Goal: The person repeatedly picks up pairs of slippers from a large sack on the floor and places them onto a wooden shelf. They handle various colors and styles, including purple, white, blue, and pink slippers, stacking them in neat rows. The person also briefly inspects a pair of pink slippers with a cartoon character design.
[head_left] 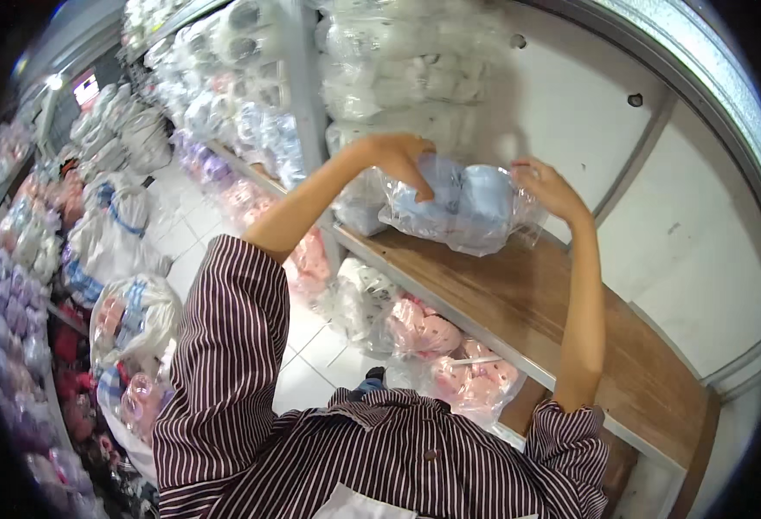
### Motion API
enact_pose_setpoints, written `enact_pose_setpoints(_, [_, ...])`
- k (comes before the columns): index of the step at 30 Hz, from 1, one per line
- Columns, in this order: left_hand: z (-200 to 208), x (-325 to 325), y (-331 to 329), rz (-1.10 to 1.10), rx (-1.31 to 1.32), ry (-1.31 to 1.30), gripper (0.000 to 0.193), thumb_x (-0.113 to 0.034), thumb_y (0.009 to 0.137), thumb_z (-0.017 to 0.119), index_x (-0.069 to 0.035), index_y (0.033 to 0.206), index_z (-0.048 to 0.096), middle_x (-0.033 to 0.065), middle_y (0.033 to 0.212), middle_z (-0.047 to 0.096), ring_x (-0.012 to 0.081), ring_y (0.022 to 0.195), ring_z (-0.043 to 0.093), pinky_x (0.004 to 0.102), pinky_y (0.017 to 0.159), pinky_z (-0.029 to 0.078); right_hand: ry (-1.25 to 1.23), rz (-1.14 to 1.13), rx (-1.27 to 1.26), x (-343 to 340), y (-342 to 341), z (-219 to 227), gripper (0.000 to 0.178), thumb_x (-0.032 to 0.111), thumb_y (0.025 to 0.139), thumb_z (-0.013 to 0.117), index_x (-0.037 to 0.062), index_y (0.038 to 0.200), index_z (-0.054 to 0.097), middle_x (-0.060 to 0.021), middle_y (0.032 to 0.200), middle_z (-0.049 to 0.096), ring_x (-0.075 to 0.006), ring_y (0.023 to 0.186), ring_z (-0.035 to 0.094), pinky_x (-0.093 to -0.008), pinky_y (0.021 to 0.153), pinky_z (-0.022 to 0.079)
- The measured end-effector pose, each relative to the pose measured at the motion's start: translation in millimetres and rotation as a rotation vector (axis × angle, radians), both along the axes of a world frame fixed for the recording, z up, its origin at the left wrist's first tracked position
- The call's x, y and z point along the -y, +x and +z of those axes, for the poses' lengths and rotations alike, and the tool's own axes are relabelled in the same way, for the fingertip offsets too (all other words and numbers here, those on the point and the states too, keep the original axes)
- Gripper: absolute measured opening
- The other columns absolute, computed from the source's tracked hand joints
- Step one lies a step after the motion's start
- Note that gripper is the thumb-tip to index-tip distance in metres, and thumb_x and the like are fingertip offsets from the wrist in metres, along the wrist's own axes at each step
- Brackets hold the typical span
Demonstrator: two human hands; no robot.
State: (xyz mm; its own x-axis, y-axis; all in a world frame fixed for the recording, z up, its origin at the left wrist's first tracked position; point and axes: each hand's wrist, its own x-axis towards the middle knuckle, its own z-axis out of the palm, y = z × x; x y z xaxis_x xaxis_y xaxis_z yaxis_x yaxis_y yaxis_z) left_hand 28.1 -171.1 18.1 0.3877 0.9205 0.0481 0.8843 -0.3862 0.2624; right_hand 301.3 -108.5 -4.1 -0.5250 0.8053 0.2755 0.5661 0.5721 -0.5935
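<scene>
A clear plastic bag [487, 201] packed with light blue, rounded soft-looking goods lies on its side at the far end of a brown wooden shelf [519, 285]. At its left end, my left hand [404, 163] has the thumb in front and the fingers over the top, with the bag's plastic between them. My right hand [552, 187] grips the loose plastic at the bag's right end, its fingertips curled at the edge. The bag's far side and some of my left fingertips are hidden.
Stacked clear bags of white goods [398, 78] rise behind the left end of the shelf, beside a grey metal post [304, 95]. Below lie bags of pink goods [475, 374]. Open white sacks [142, 298] stand on the tiled floor at left. A white wall [588, 112] backs the shelf.
</scene>
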Motion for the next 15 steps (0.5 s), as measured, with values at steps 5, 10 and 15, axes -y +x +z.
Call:
enact_pose_setpoints(5, [34,60,-35,0.203,-0.016,-0.119,0.073,-0.030,0.046,0.068,0.006,0.108,0.054,0.0193,0.101,0.060,0.0276,0.090,0.058,0.0305,0.075,0.047,-0.108,0.108,0.053,21,-59,47,0.045,0.039,0.082,0.056,0.0028,0.109,0.055,-0.0107,0.098,0.060,-0.0174,0.086,0.057,-0.0300,0.079,0.043])
enact_pose_setpoints(10, [49,120,-85,0.412,-0.044,-0.060,0.082,-0.034,0.043,0.066,0.005,0.113,0.052,0.0223,0.114,0.053,0.0309,0.103,0.053,0.0308,0.084,0.044,-0.121,0.243,0.175,47,-126,77,0.050,0.042,0.082,0.056,0.0039,0.114,0.052,-0.0082,0.095,0.060,-0.0141,0.077,0.054,-0.0283,0.070,0.044])
enact_pose_setpoints(15, [61,192,-137,0.594,-0.026,-0.059,0.083,-0.034,0.044,0.067,0.005,0.115,0.050,0.0199,0.107,0.056,0.0294,0.099,0.053,0.0312,0.082,0.044,-0.074,0.498,0.166,63,-216,83,0.046,0.039,0.086,0.052,0.0011,0.113,0.053,-0.0084,0.107,0.056,-0.0142,0.086,0.057,-0.0270,0.072,0.044])
